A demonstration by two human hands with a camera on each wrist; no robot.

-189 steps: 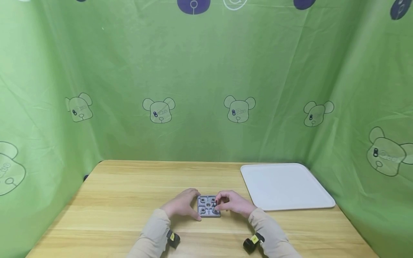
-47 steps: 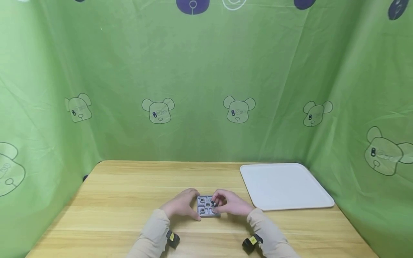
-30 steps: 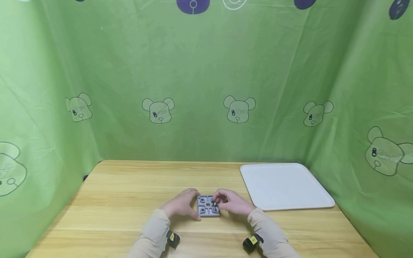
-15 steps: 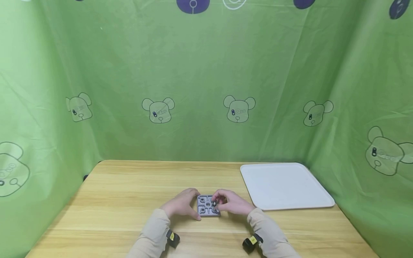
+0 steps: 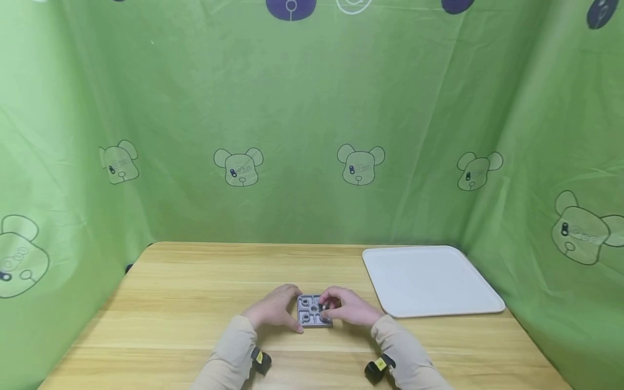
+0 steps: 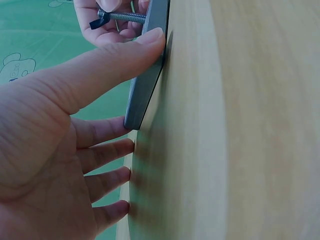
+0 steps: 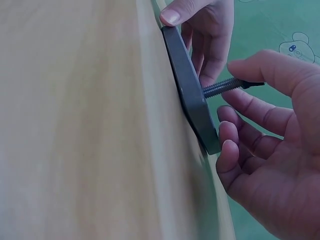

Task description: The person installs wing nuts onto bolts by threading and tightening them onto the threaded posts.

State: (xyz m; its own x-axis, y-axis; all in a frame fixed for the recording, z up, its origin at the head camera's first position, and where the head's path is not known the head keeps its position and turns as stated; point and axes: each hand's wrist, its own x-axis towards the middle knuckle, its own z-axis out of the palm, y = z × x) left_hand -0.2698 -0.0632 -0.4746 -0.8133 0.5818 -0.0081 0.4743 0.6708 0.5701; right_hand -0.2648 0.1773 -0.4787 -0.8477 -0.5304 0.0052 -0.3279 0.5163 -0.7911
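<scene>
A grey square plate (image 5: 314, 324) with several recessed holes lies flat on the wooden table. My left hand (image 5: 275, 309) holds it at the left side, thumb at the near corner and forefinger at the far one. From the plate's right half rises a threaded wing screw (image 7: 222, 87) with a dark winged head. My right hand (image 5: 352, 307) pinches that head between thumb and forefinger, the other fingers loosely curled beside the plate's edge. Seen from the left wrist, a length of the screw's thread (image 6: 127, 17) stands out above the plate. The screw's lower end is hidden inside it.
A white tray (image 5: 434, 281) lies at the table's back right. Green printed curtains (image 5: 302, 206) enclose the table (image 5: 205, 271) at the back and both sides. Each wrist wears a small black camera on a strap.
The right thumb and forefinger have shifted about the screw head, and its wings stand at a different angle than earlier. The left hand, plate and tray stay in place.
</scene>
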